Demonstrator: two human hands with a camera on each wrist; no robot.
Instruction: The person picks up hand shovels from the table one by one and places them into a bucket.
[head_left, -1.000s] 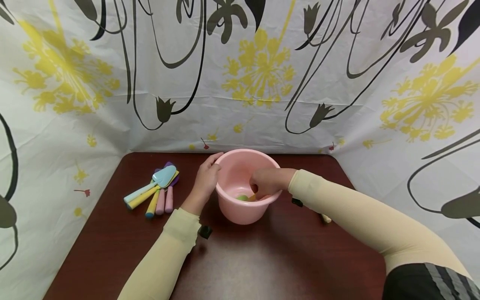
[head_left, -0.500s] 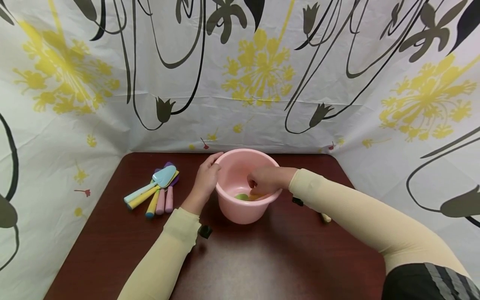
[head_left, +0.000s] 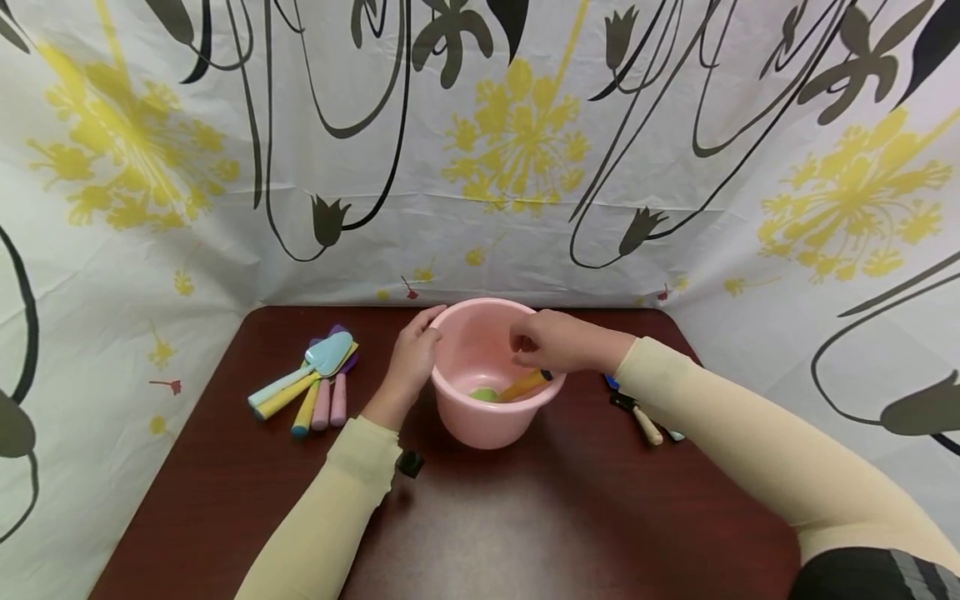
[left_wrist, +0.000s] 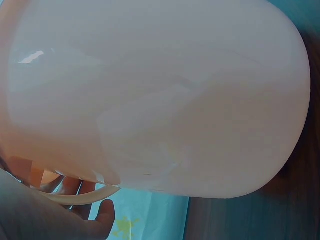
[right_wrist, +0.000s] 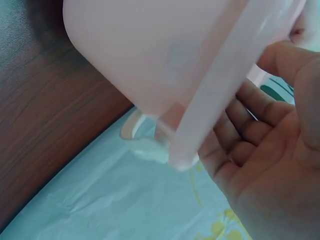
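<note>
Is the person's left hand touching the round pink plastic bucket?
Touching: the head view shows the left hand gripping the pink bucket, fingers at its rim.

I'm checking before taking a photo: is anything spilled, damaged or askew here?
Nothing looks spilled or damaged. Only the utensil pile left of the pink bucket looks untidy: its pieces overlap, lying at different angles.

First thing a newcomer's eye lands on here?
The pink tub, toward the back of the table: left hand grips its left rim, right hand is over its right side. Next, the pile of colourful tools at far left. Behind, big yellow flowers on the white backdrop.
</note>
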